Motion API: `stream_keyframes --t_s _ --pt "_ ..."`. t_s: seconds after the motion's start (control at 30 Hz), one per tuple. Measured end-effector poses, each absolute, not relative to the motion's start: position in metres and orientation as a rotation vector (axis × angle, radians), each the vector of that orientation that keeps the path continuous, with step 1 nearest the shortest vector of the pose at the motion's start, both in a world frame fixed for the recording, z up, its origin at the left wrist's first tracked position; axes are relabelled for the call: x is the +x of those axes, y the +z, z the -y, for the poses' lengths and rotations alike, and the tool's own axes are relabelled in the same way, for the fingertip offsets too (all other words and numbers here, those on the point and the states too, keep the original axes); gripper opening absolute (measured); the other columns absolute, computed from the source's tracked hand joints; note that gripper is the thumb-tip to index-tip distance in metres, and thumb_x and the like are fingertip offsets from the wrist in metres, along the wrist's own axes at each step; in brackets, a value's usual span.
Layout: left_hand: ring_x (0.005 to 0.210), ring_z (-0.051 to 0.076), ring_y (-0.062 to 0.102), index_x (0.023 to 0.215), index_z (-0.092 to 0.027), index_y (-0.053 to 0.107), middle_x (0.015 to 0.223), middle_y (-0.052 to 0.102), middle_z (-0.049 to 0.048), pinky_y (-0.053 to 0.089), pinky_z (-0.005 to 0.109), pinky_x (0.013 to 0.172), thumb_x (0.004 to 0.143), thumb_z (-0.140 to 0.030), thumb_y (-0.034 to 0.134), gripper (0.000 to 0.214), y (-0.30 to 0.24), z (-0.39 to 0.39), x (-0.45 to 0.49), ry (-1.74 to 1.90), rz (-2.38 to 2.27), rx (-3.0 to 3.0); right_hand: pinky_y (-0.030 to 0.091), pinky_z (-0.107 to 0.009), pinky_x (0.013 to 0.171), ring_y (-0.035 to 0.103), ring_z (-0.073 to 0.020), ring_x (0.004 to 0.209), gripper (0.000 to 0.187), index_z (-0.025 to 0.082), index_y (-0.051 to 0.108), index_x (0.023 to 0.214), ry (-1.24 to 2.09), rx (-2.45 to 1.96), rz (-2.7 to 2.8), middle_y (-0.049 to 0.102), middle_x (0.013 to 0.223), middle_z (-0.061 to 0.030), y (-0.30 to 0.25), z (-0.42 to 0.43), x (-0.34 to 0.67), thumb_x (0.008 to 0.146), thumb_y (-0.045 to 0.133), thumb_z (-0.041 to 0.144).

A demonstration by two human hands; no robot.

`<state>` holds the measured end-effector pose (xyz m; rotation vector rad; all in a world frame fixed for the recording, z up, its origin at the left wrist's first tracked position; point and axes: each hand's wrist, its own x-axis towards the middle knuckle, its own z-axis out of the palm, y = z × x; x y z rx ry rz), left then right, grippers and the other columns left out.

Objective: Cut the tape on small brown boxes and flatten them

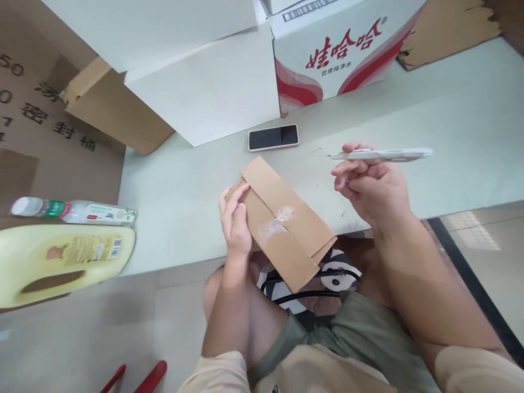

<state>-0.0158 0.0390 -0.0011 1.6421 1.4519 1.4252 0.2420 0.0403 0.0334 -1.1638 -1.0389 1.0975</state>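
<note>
My left hand grips the left side of a small brown cardboard box. A crumpled strip of clear tape crosses the seam between its flaps. The box lies tilted over the table's front edge, its lower right corner above my lap. To the right, clear of the box, my right hand is raised over the table with a slim white-grey utility knife between its fingers. The knife's thin tip points left. Behind the box lies a phone with a dark screen.
White cartons and a red-and-white water carton line the back of the pale table. At left are a plastic bottle, a large yellow jug and brown cardboard boxes. Red handles show low on the left.
</note>
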Motion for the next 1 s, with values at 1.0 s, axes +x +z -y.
stream_keyframes --t_s 1.0 --pt "0.132 0.025 0.054 0.125 -0.021 0.07 0.134 0.059 0.0128 0.042 0.043 0.116 0.102 -0.042 0.042 0.042 -0.004 -0.025 -0.002 1.482 -1.54 1.628 0.024 -0.032 0.047 0.031 -0.0133 0.042 0.016 0.024 0.053 0.077 0.252 -0.684 1.931 0.044 0.048 0.0054 0.056 0.004 0.195 0.071 0.053 0.009"
